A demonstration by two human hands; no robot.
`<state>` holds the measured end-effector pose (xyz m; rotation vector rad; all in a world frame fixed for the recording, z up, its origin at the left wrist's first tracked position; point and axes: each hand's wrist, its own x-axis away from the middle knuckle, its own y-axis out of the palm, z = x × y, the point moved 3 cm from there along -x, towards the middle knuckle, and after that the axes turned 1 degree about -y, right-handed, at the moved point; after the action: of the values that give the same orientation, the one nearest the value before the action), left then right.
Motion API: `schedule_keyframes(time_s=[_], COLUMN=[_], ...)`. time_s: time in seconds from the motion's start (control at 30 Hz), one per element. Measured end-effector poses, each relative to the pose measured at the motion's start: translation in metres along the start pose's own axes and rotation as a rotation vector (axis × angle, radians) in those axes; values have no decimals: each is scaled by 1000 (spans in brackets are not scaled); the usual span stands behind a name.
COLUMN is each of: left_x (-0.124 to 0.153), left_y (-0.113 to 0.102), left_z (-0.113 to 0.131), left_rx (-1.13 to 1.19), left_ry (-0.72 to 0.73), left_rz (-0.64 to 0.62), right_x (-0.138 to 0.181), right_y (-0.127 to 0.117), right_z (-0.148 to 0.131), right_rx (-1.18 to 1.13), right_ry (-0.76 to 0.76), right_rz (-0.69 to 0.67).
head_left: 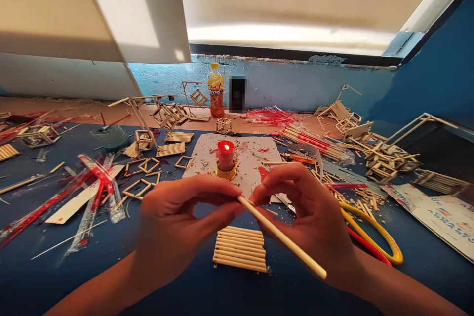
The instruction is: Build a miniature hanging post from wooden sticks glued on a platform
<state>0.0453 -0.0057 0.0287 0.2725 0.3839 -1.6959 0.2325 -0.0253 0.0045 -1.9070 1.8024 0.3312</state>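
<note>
Above the near table edge, my left hand (181, 212) pinches one end of a pale wooden stick (285, 239) between thumb and fingertips. The stick slants down to the right, passing in front of my right hand (311, 212). Close beside the pinched end, the fingers of my right hand are curled together; what they hold is hidden. A small slatted panel of sticks (240, 249) lies below the hands. Beyond them a lit red candle (225, 155) stands in a gold-coloured base (225, 173) on a white board (202, 150) strewn with bits.
Right of my hands lie yellow-handled scissors (374, 232), a printed paper (437, 215) and stick bundles (314, 143). Small stick frames (137, 188) and clear-and-red plastic wrappers (101, 182) cover the left. A drink bottle (215, 91) stands at the back wall, near stick models (166, 113).
</note>
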Motion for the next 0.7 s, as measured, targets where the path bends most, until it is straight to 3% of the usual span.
schedule_keyframes(time_s=[0.37, 0.5, 0.7], left_x=[2, 2, 2], left_y=[-2, -1, 3], left_z=[-2, -2, -5], left_rx=[-138, -130, -53], left_ry=[11, 11, -20], left_rz=[17, 38, -25], right_x=[1, 4, 4], right_y=[-3, -2, 3], right_z=[3, 4, -1], right_rx=[-34, -147, -251], right_ry=[8, 15, -131], right_rz=[-48, -55, -76])
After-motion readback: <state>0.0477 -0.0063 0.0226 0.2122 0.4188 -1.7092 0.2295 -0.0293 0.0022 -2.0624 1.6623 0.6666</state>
